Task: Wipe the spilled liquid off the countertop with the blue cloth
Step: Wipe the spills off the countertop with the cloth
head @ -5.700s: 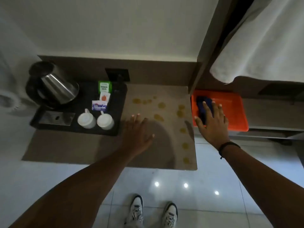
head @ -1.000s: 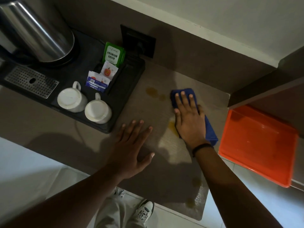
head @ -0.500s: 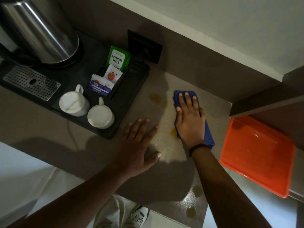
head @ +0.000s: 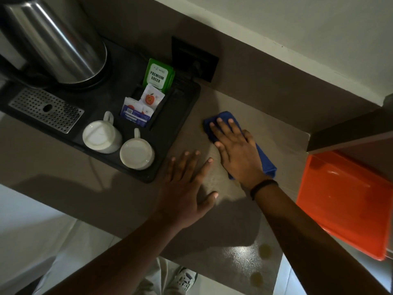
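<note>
Since a moment ago our right hand [head: 238, 155], pressed flat on the blue cloth [head: 265, 162], slid toward the tray [head: 176, 133]; left grip [head: 187, 188] spread on the surface [head: 276, 133]; two near-edge drops [head: 264, 251] risk being missed

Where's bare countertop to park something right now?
Free: the strip of countertop in front of the black tray, left of the left hand; also behind the blue cloth toward the wall. Crowded: the tray, and mid-counter under both hands. Near edge holds spill drops.
</note>
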